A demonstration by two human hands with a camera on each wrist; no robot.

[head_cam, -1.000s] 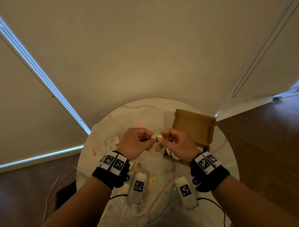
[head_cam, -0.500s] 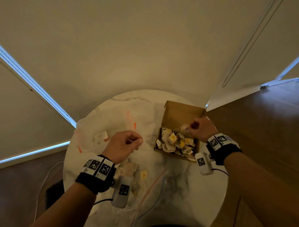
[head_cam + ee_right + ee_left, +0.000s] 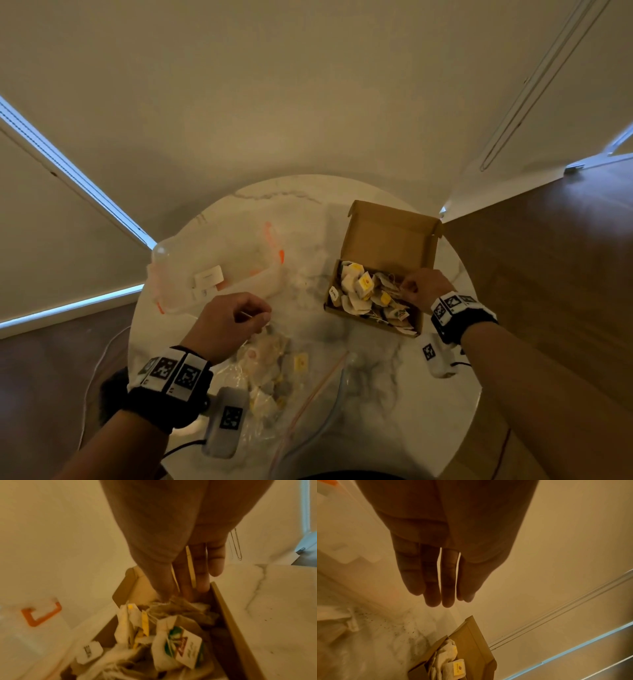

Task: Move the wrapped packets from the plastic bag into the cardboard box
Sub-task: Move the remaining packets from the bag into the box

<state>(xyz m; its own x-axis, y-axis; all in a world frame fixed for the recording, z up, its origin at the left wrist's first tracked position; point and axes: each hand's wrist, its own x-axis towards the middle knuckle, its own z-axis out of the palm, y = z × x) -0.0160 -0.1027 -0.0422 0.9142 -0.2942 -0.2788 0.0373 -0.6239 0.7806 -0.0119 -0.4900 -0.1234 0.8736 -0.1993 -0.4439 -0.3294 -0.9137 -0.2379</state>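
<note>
The cardboard box (image 3: 388, 236) stands open on the right of the round table, with several wrapped packets (image 3: 364, 291) piled inside. My right hand (image 3: 407, 289) reaches into its right end, and thumb and fingers pinch a brownish packet (image 3: 178, 603) lying on the pile (image 3: 171, 635) beside the box wall (image 3: 228, 615). My left hand (image 3: 260, 315) hovers above the clear plastic bag (image 3: 308, 411), which holds more packets (image 3: 263, 363). In the left wrist view its fingers (image 3: 435, 588) hang relaxed and hold nothing, with the box (image 3: 471, 635) below them.
A clear plastic container (image 3: 212, 270) with orange clips (image 3: 41, 616) sits at the table's back left. Small dark crumbs lie on the marble table (image 3: 376, 394) between bag and box. The wall is close behind the table, and wood floor lies to its right.
The hands came apart from the middle. My right hand carried the packet over to the box and has lowered it onto the pile. My left hand let go and dropped back over the bag.
</note>
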